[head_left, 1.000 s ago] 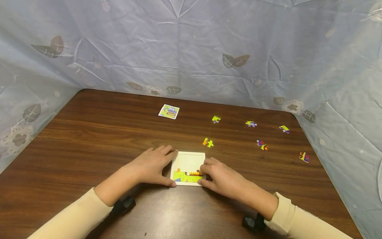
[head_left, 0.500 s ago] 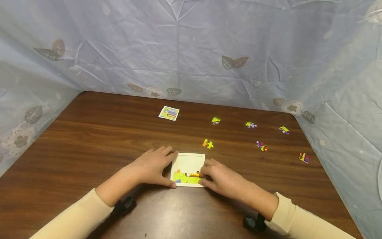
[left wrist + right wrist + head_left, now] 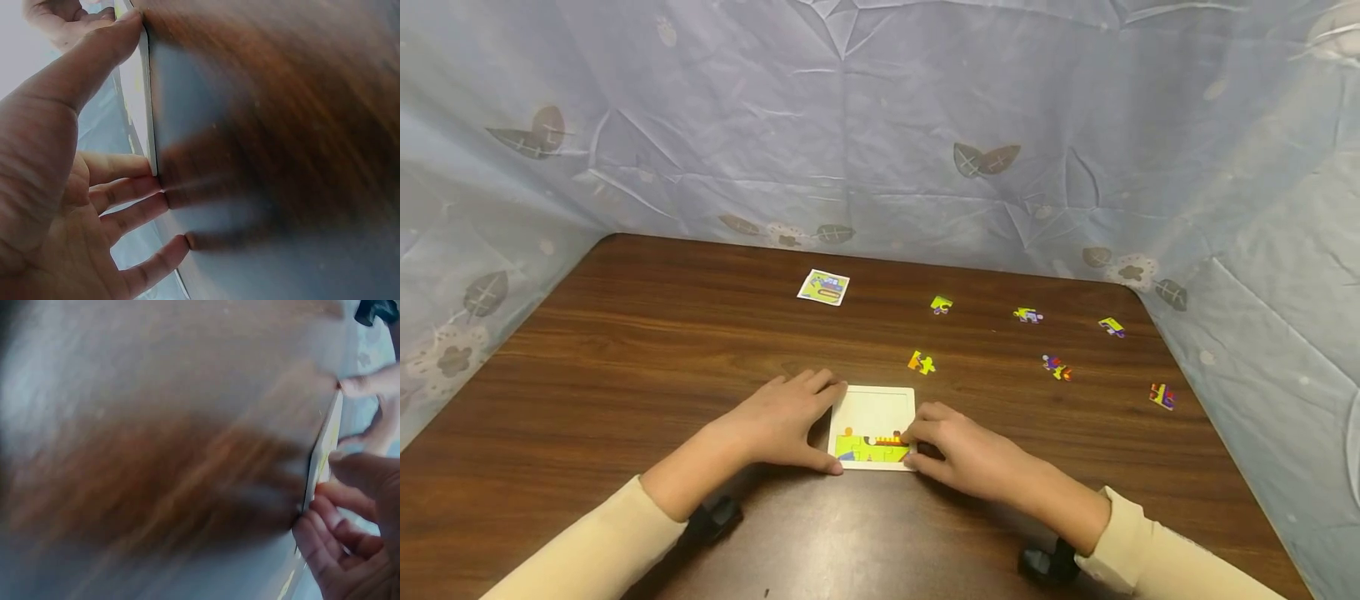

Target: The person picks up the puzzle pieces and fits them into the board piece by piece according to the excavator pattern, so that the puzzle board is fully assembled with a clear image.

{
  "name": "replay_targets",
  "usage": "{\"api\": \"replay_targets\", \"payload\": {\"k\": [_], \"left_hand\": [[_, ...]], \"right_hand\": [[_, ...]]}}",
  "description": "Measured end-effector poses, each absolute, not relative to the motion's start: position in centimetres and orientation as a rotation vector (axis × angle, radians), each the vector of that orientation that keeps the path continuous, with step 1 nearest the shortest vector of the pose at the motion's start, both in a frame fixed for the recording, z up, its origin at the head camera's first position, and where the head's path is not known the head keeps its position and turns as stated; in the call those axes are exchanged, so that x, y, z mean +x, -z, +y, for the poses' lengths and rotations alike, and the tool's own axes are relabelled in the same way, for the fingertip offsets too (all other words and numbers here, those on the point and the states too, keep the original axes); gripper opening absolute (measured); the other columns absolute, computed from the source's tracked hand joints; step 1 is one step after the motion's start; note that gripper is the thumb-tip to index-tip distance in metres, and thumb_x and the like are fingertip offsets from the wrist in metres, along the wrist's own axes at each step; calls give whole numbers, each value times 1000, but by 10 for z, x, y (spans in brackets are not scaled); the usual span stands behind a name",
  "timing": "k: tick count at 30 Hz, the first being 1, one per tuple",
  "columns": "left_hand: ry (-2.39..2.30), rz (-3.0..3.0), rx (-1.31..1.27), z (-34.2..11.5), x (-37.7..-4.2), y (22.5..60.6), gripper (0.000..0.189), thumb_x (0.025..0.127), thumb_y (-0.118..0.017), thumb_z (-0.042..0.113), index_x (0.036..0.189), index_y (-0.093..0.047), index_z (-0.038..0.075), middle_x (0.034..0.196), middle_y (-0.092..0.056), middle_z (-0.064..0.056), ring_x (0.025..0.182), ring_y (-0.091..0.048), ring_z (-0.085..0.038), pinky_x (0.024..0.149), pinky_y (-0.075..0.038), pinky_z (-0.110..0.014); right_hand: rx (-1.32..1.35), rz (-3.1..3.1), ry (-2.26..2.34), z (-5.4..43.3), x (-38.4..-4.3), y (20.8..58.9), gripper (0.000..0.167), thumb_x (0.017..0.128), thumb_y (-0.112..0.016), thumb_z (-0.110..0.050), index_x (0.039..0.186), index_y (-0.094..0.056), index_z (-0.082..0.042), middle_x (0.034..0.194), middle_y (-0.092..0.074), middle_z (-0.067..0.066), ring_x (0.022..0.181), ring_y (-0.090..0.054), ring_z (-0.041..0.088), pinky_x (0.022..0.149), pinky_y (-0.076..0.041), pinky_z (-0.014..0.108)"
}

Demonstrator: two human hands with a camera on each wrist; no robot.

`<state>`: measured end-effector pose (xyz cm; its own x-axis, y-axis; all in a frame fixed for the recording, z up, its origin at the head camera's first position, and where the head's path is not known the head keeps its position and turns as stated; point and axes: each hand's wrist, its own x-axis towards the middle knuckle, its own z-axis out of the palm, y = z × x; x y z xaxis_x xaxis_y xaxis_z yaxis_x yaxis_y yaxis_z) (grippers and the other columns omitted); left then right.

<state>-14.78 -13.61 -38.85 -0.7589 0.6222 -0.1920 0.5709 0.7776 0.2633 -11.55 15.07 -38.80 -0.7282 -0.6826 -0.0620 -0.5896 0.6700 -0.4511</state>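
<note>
A pale wooden puzzle tray [image 3: 874, 408] lies flat before me, its lower part filled with lime-green jigsaw pieces [image 3: 867, 451]. My left hand [image 3: 786, 419] stands along its left side, thumb at the near corner, forefinger at the far one. The fingers [image 3: 140, 219] are spread and fairly straight, tips down by the tabletop. At the right side my right hand [image 3: 962, 446] has curled fingers, forefinger and thumb on a puzzle piece [image 3: 891, 438] with red and yellow stripes. Part of that piece is hidden. In the right wrist view its other fingers [image 3: 328, 540] bend against the tray's edge.
Loose puzzle pieces lie beyond the tray: a green-orange one [image 3: 922, 362], a green one [image 3: 941, 305] and several more toward the right, including a red-purple one [image 3: 1162, 396]. A picture card [image 3: 823, 287] lies at the back. Curtain [image 3: 850, 125] surrounds the brown table [image 3: 662, 333].
My right thumb has shifted slightly right toward the tray's edge, showing more of the lower right piece. The left hand keeps its place; the whole view has tilted a little.
</note>
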Motion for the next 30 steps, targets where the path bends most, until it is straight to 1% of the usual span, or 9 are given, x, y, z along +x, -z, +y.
{"api": "replay_targets", "payload": {"k": [3, 5, 8, 13, 15, 19, 24, 30], "left_hand": [[-276, 2703, 924, -136, -148, 389, 106, 79, -81, 68, 157, -45, 6, 155, -50, -14, 144, -49, -35, 114, -41, -70], [-277, 2703, 926, -137, -148, 389, 106, 79, -81, 68, 157, -45, 7, 154, -51, -14, 143, -49, -34, 113, -41, -70], [-275, 2703, 939, -136, -148, 390, 106, 79, -81, 68, 157, -45, 7, 153, -51, -14, 142, -50, -34, 113, -42, -70], [-268, 2701, 942, -136, -148, 391, 107, 79, -80, 69, 157, -45, 6, 155, -50, -15, 144, -49, -35, 114, -41, -70], [-265, 2702, 941, -136, -148, 391, 107, 79, -80, 69, 158, -44, 6, 155, -50, -15, 144, -49, -35, 114, -41, -70], [-264, 2703, 937, -137, -148, 390, 107, 79, -80, 69, 157, -45, 6, 154, -51, -15, 144, -49, -35, 114, -41, -70], [-268, 2702, 929, -136, -148, 389, 107, 79, -80, 69, 158, -44, 7, 156, -49, -15, 145, -48, -36, 115, -40, -69], [-265, 2710, 938, -135, -148, 389, 106, 79, -80, 70, 157, -45, 7, 154, -51, -14, 144, -49, -35, 115, -41, -69]], "right_hand": [[-1048, 2634, 635, 160, -120, 390, 24, 103, -69, -25, 121, -75, -11, 111, -66, -3, 93, -58, 6, 80, -54, 22], [-1069, 2638, 653, 166, -126, 391, 24, 103, -68, -24, 122, -75, -11, 112, -68, -3, 95, -61, 7, 83, -56, 24], [-1072, 2704, 664, 176, -140, 392, 22, 102, -69, -22, 119, -75, -8, 109, -69, 0, 95, -64, 10, 83, -59, 28], [-926, 2869, 693, 184, -165, 394, 20, 99, -73, -18, 113, -74, -4, 106, -71, 7, 95, -68, 19, 84, -60, 38], [-865, 2911, 694, 184, -175, 396, 23, 98, -74, -19, 114, -73, -1, 106, -71, 10, 96, -67, 22, 85, -60, 42], [-770, 2949, 645, 179, -191, 402, 33, 98, -75, -24, 117, -71, 2, 108, -70, 14, 99, -66, 27, 89, -58, 46], [-670, 2960, 601, 170, -200, 404, 39, 98, -74, -29, 118, -70, 4, 110, -68, 16, 105, -63, 30, 94, -56, 48], [-599, 2961, 602, 165, -203, 404, 36, 98, -74, -28, 117, -71, 3, 110, -67, 16, 105, -62, 30, 94, -56, 46]]}}
